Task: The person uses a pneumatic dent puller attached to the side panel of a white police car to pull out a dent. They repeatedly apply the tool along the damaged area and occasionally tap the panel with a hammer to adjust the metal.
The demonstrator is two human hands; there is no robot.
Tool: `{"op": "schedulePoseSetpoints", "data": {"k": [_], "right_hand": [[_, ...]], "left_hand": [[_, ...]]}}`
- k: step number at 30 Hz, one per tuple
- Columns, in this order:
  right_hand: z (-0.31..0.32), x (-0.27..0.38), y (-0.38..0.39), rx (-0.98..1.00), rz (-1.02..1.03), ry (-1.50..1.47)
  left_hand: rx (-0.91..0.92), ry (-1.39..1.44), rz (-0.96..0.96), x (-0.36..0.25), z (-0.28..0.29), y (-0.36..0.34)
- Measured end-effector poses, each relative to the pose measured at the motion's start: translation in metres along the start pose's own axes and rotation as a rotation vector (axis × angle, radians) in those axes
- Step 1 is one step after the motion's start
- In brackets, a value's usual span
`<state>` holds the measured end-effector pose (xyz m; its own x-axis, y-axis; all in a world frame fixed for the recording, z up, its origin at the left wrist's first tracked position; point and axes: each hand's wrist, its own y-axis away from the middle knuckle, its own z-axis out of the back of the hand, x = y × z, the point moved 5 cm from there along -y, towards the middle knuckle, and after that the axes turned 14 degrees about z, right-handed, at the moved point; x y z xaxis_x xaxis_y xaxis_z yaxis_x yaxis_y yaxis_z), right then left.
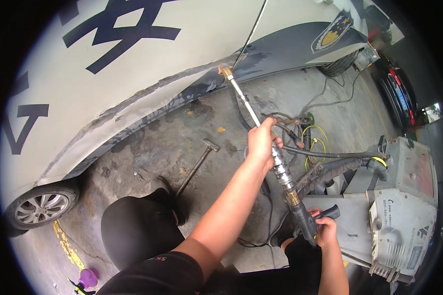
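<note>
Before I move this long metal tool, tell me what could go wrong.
The long metal tool in your left hand and right hand has its tip by the car's scarred lower side; if it slips, it might mark the panel. The thick black cable and other lines near the tool could snag it. The hammer lies beside your shoe, so you may trip.
</note>
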<state>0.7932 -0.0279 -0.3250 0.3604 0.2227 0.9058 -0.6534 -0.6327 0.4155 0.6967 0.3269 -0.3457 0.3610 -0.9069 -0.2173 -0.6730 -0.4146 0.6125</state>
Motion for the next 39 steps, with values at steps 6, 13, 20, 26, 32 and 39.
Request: {"op": "schedulePoseSetpoints", "data": {"k": [6, 13, 20, 26, 32, 39], "right_hand": [[-0.004, 0.009, 0.0, -0.005, 0.004, -0.009], [-0.021, 0.017, 0.007, 0.269, 0.198, -0.244], [-0.024, 0.022, 0.011, 0.278, 0.154, -0.286], [-0.028, 0.019, 0.011, 0.267, 0.148, -0.227], [-0.017, 0.012, 0.006, 0.201, 0.154, -0.098], [-0.002, -0.016, -0.002, -0.009, -0.329, -0.193]], "left_hand": [[0.004, 0.006, 0.011, 0.002, 0.002, -0.006], [0.021, 0.007, -0.001, -0.003, -0.003, 0.001], [0.059, -0.02, -0.056, 0.003, 0.002, -0.006], [0.01, -0.063, 0.023, -0.039, -0.01, 0.002], [0.006, -0.112, 0.144, -0.012, -0.011, 0.007], [0.139, -0.064, 0.046, -0.003, 0.004, -0.005]]}}
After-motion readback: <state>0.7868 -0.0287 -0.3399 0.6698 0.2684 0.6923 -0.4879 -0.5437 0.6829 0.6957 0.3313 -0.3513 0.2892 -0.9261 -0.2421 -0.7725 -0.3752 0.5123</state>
